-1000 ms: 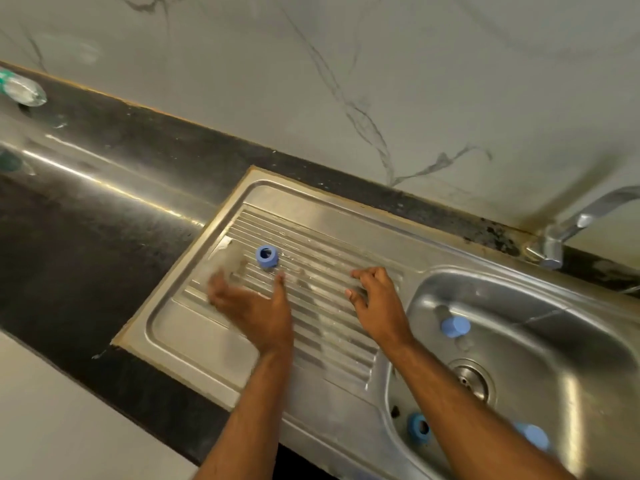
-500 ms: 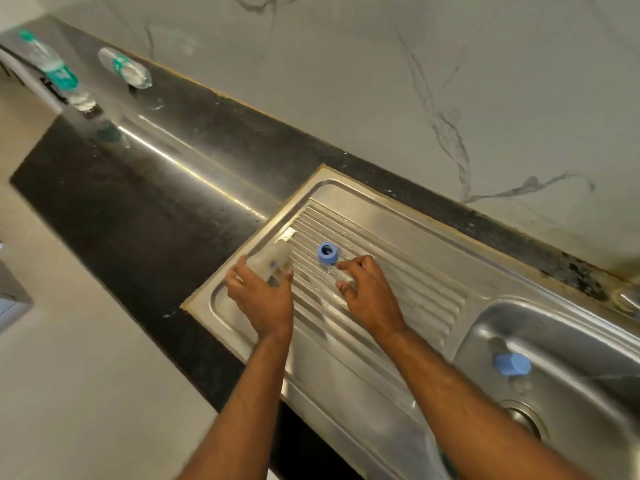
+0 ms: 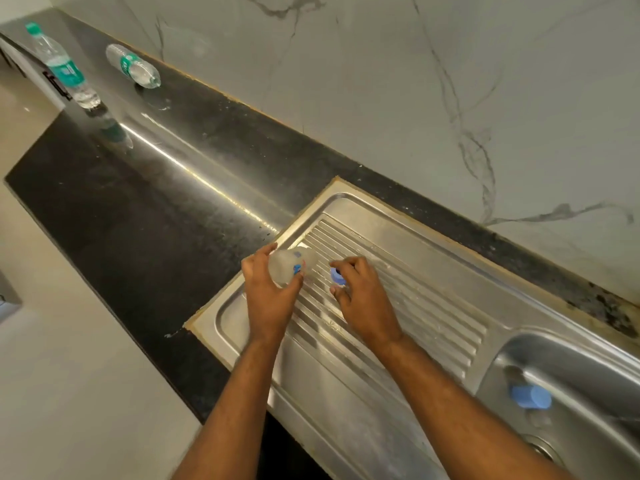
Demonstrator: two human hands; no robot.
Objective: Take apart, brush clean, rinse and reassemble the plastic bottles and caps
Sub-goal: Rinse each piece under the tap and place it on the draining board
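Two hands over the drainboard: left hand with fingers curled round a small clear bottle, tilted, held just above the ribs; right hand with fingertips clamped on a blue cap, just beside the bottle. Lower right, in the sink, another blue cap. Far back on the black table, one green-labelled bottle upright, another lying down.

arms: bare to frame edge | sleeves: none visible | hands: ungloved, ringless
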